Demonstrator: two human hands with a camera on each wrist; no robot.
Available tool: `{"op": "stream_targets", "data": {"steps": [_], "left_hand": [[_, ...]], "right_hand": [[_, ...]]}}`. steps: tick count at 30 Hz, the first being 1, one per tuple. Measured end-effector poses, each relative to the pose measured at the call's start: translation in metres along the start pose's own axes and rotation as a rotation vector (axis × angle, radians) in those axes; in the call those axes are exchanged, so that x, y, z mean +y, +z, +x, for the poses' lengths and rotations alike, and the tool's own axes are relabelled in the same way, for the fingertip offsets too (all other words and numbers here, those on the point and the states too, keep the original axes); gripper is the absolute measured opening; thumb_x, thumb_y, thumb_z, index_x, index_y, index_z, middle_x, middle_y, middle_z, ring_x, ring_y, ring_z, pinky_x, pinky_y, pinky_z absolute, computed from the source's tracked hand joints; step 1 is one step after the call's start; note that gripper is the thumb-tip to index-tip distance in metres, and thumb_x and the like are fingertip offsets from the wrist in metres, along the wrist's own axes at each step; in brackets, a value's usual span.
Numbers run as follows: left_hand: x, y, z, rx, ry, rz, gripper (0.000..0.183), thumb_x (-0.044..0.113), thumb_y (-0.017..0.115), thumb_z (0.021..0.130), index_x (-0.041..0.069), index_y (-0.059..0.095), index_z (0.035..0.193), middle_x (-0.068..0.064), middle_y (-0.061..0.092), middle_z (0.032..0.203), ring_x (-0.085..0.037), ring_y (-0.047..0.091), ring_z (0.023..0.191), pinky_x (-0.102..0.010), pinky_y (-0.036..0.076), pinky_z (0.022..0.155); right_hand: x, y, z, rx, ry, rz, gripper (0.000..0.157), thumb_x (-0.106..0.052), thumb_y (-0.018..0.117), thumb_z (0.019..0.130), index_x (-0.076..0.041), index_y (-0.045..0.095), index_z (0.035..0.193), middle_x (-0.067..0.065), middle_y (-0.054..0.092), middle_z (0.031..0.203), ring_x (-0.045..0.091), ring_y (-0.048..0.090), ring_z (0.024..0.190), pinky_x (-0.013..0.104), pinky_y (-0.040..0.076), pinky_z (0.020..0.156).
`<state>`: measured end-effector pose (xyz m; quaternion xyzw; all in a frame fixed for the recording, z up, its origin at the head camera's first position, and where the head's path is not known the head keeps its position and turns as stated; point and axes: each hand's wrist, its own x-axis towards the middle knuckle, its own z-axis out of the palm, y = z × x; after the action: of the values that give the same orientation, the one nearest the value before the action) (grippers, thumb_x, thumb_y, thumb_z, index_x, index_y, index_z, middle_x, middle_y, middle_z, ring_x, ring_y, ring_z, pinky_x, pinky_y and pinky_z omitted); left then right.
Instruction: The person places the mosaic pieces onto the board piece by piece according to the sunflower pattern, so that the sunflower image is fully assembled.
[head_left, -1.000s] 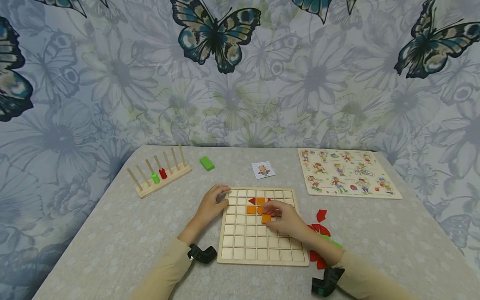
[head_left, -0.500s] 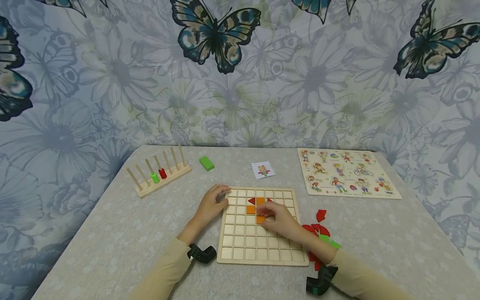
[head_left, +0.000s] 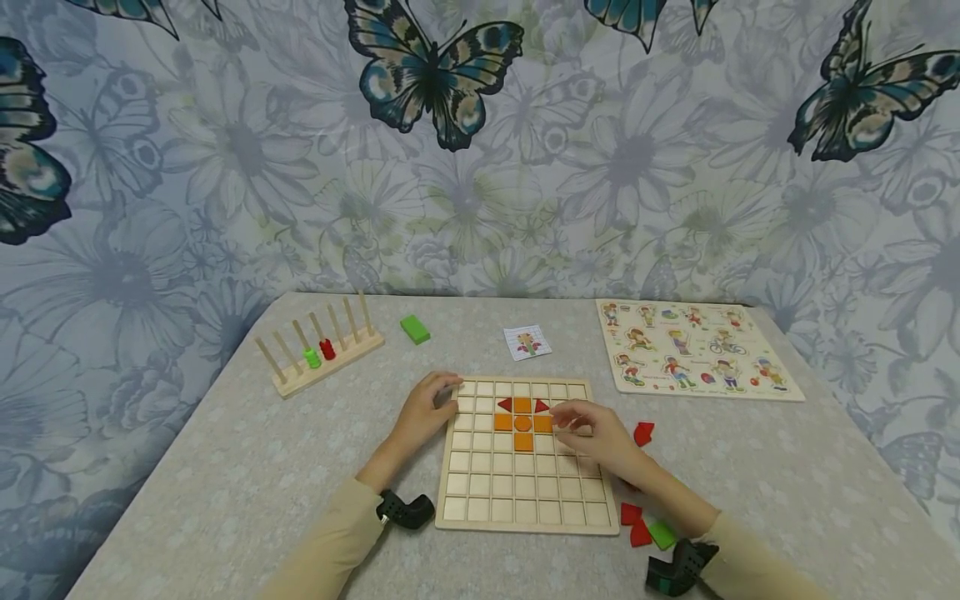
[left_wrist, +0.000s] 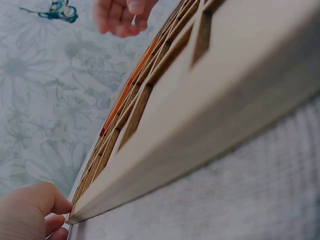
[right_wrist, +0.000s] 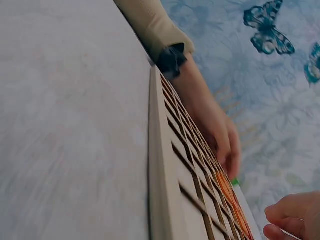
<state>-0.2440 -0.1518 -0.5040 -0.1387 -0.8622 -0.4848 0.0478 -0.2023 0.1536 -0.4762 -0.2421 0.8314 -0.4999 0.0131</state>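
A wooden grid board [head_left: 480,483] lies in the middle of the table. In its upper cells several orange squares [head_left: 522,442] form a cross around a rounded orange piece [head_left: 522,423], with a red triangle [head_left: 506,405] and a second red triangle [head_left: 541,406] beside the top square. My left hand [head_left: 426,410] holds the board's far left corner between thumb and fingers, as the left wrist view also shows. Just right of the cross, my right hand [head_left: 600,433] hovers over the board, its fingers loosely bent and nothing between them.
Right of the board lie loose red pieces [head_left: 632,513] and a green piece [head_left: 662,534], some hidden under my right arm. Behind stand a peg stand [head_left: 330,367], a green block [head_left: 415,329], a picture card [head_left: 527,342] and a printed puzzle board [head_left: 697,350].
My right hand has set an orange square into the cell below the rounded piece, let go and drawn back to the right. My left hand has stayed at the corner.
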Motion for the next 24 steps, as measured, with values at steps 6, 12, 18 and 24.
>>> {"op": "stream_targets", "data": {"steps": [6,12,18,24], "left_hand": [[0.001,-0.002,-0.001,-0.01,-0.02,0.005,0.034,0.01,0.06,0.09,0.009,0.061,0.123,-0.006,0.055,0.131,-0.026,0.048,0.13,-0.047,0.038,0.111],[-0.001,-0.001,-0.001,-0.015,-0.017,-0.007,0.034,0.01,0.059,0.09,0.008,0.061,0.124,-0.007,0.055,0.131,-0.027,0.048,0.13,-0.047,0.038,0.111],[-0.001,0.0,-0.001,-0.016,-0.03,-0.007,0.033,0.01,0.06,0.09,0.008,0.061,0.123,-0.007,0.055,0.131,-0.027,0.048,0.13,-0.046,0.037,0.112],[0.004,0.0,-0.002,-0.016,-0.033,-0.033,0.034,0.008,0.06,0.089,0.006,0.061,0.123,-0.008,0.054,0.133,-0.027,0.046,0.132,-0.046,0.037,0.112]], "right_hand": [[0.02,-0.04,-0.024,0.133,0.035,-0.088,0.03,-0.004,0.067,0.086,0.0,0.063,0.116,0.014,0.069,0.102,0.015,0.062,0.087,0.021,0.053,0.073],[0.039,-0.068,-0.041,0.25,0.205,-0.199,0.028,0.0,0.065,0.086,0.0,0.064,0.114,0.015,0.07,0.099,0.008,0.06,0.082,0.016,0.052,0.069],[0.052,-0.079,-0.047,0.26,0.215,-0.27,0.028,-0.004,0.067,0.086,0.0,0.064,0.113,0.015,0.071,0.1,0.002,0.059,0.086,0.016,0.051,0.075],[0.06,-0.084,-0.049,0.303,0.253,-0.223,0.028,-0.001,0.065,0.086,0.003,0.064,0.114,0.019,0.069,0.103,-0.01,0.055,0.084,0.01,0.048,0.073]]}}
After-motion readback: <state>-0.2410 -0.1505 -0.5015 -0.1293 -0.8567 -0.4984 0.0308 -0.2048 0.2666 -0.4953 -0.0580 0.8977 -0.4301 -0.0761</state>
